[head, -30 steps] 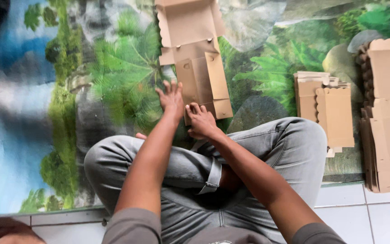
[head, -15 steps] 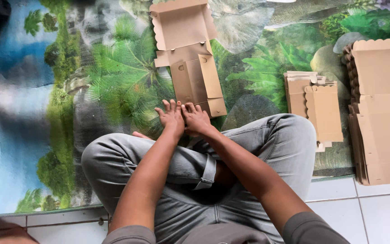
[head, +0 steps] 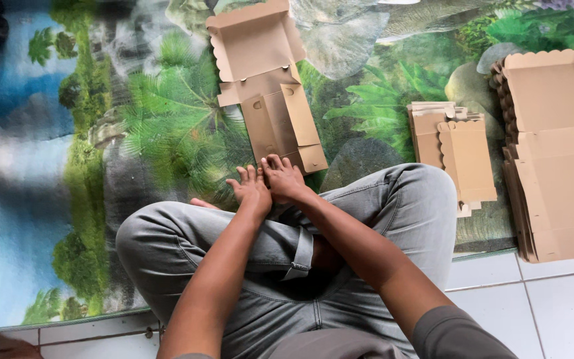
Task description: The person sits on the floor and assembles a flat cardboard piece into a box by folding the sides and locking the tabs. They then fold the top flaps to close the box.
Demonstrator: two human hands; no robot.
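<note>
Our left hand (head: 252,188) and right hand (head: 283,178) sit side by side, fingers loosely spread and empty, just at the near end of the half-folded brown die-cut cardboard box (head: 267,93). We can't quite tell if the fingertips touch its nearest flap. The box lies on the jungle-print floor mat (head: 167,133) straight ahead of our crossed legs in grey jeans (head: 260,266), lid end farthest away with a scalloped edge.

We'd guess it's light, thin card: stiff along the panels, floppy at the creases, and easy to dent or tear at the tabs. Best gripped at the side walls near a fold. Off to the right, a small pile of folded blanks (head: 456,156), then a bigger stack of flat blanks (head: 556,153).
</note>
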